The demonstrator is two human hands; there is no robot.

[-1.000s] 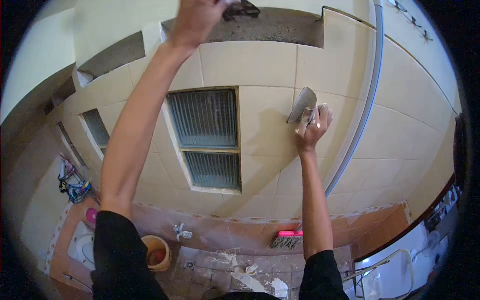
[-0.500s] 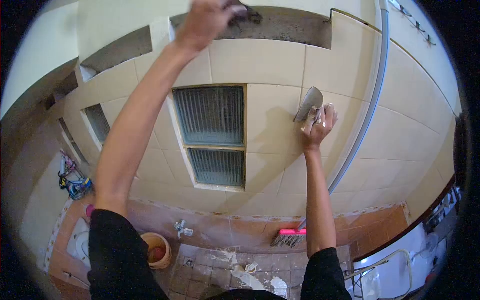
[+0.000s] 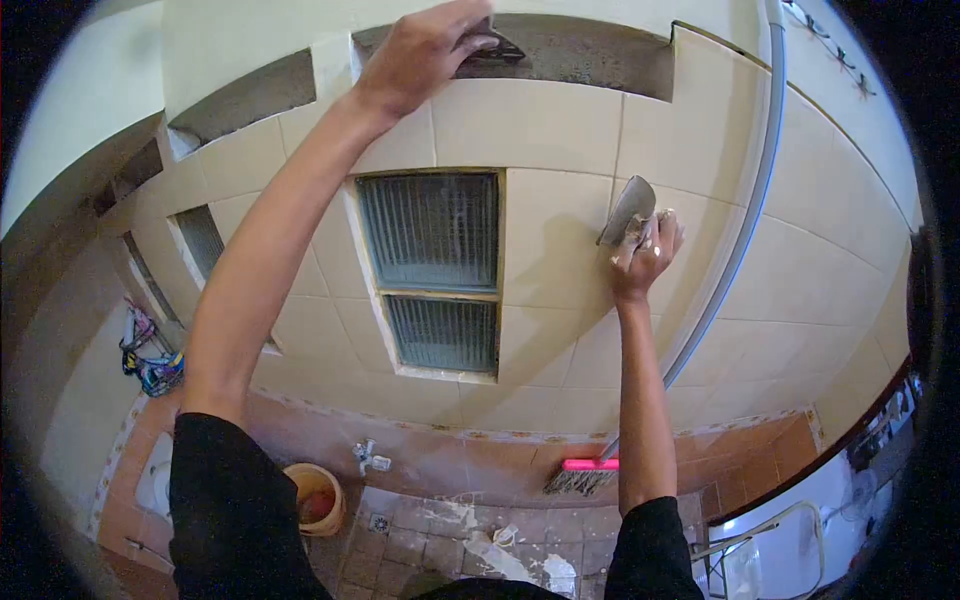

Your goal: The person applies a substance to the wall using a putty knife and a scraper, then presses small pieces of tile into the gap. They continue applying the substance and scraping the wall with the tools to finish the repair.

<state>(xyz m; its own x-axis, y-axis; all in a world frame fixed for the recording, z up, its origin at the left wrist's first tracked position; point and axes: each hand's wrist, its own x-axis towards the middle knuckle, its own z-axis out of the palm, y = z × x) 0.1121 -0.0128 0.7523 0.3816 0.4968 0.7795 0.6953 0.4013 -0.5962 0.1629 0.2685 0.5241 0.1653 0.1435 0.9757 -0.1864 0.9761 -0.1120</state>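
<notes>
My left hand (image 3: 425, 55) is raised to the long recess (image 3: 600, 60) near the top of the tiled wall, its fingers closed round a dark flat scraper (image 3: 495, 47) whose pointed end lies inside the recess. Lower and to the right, my right hand (image 3: 645, 250) grips a putty knife (image 3: 630, 208) with a wide grey metal blade, held up in front of the cream tiles. Whitish paste is smeared on the fingers of my right hand. Between my arms is a glass-block window (image 3: 430, 235).
A grey-blue pipe (image 3: 745, 235) runs down the wall on the right. Below are a pink broom (image 3: 590, 465), a tap (image 3: 370, 457), an orange bucket (image 3: 335, 510) and white splatters (image 3: 495, 555) on the floor. A folding chair frame (image 3: 815, 535) stands lower right.
My left hand has moved slightly right and down at the recess, and its scraper shows more clearly. My right hand keeps its place on the wall; the whole view has shifted a little.
</notes>
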